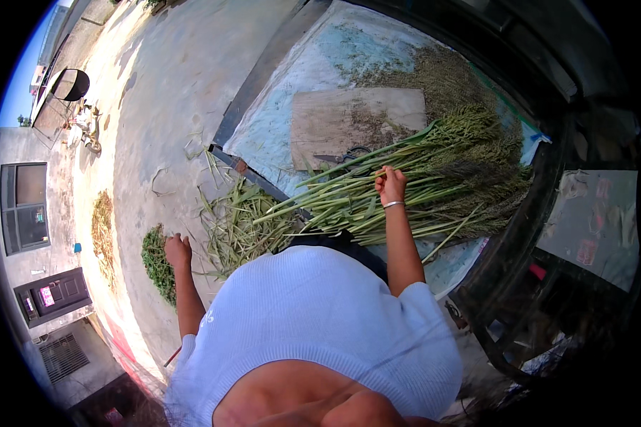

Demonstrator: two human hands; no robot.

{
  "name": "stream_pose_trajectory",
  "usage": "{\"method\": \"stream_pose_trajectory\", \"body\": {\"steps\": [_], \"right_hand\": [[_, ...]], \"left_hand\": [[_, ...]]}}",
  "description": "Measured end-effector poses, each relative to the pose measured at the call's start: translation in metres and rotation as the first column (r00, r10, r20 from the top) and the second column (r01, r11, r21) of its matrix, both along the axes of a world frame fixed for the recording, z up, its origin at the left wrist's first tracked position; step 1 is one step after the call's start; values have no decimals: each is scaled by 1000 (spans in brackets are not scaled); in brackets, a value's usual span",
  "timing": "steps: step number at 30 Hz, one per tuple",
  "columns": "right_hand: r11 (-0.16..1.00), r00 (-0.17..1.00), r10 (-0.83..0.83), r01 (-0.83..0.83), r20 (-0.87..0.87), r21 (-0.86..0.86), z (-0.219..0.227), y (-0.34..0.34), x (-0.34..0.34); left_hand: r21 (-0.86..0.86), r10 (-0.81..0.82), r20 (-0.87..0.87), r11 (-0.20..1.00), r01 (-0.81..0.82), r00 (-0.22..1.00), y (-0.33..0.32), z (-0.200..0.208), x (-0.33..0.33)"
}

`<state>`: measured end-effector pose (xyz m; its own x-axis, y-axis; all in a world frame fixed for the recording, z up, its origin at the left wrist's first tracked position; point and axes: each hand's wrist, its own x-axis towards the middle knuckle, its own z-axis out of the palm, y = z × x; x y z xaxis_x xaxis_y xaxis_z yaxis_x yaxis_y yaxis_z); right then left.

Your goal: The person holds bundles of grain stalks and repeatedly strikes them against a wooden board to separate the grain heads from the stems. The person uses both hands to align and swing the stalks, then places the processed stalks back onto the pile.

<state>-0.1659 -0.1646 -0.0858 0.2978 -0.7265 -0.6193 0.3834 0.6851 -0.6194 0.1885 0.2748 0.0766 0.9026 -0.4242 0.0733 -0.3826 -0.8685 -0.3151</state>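
Outdoors, a person in a light-blue knit top [320, 299] works over a heap of long green stalks [349, 203] topped with bushy seed heads [481, 139]. The right hand [391, 186], a pale bracelet [394, 204] at its wrist, is over the middle of the heap, its fingers drawn together on the stalks. The left hand [178, 250] reaches out to the other side, just beside a low clump of green plants [159, 263]; its fingers curl inward, but one cannot tell whether they clamp anything.

The stalks lie across a blue-and-white sheet [267, 146], seed heads toward the right and cut ends toward the left. Beyond them, a flat wooden board [320, 117] rests on the sheet, strewn with loose bits, with a pair of dark-handled scissors [355, 154] near its front edge. Between the two hands, stripped leaves [238, 231] are piled on the concrete ground [181, 92]. At far left, dry straw [103, 235] lies in sunlight near a building's dark door [64, 293] and window [25, 206].
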Motion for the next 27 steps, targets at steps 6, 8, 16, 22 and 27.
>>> {"method": "stream_pose_trajectory", "body": {"steps": [6,8,16,22,27], "right_hand": [[999,1000,7,-7,-22,-40,7,9,0],[999,998,25,-26,-51,-20,14,11,-1],[988,990,129,-133,-50,-81,10,12,-25],[970,981,191,-192,-23,-148,6,8,-37],[972,980,196,-191,23,-138,5,7,-44]], "left_hand": [[-635,-697,-529,704,320,484,-228,-12,-148],[-604,-764,-559,641,475,321,-251,-35,-180],[-317,-666,-657,669,672,354,-252,-74,-206],[-196,-583,-684,726,659,439,-261,-62,-223],[-299,-701,-563,666,683,437,-255,-69,-227]]}}
